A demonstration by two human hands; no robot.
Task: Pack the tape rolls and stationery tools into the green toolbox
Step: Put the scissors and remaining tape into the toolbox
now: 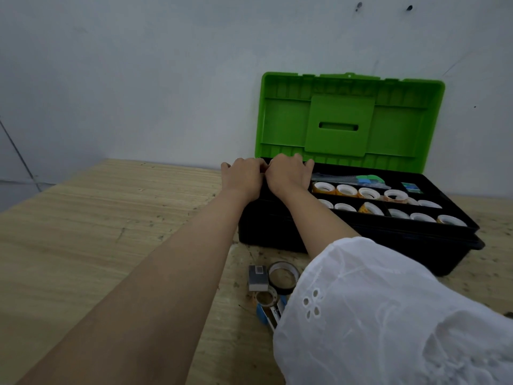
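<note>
Plywood table (111,218), open green toolbox (286,120), left hand (242,177) and right hand (289,174) touching at its left end, grip unclear

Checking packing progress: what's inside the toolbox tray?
In the tray: two rows of tape rolls, green-blue stationery at the back. The left hand and right hand cover its left end; contents there hidden.

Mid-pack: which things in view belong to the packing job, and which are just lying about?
Part of the job: toolbox, lid up; tape rolls in its tray; large tape roll, small tape roll, grey box and blue tool, unpacked on the table; left hand and right hand at the tray's left end.
Lying about: nothing loose, only table and wall.
</note>
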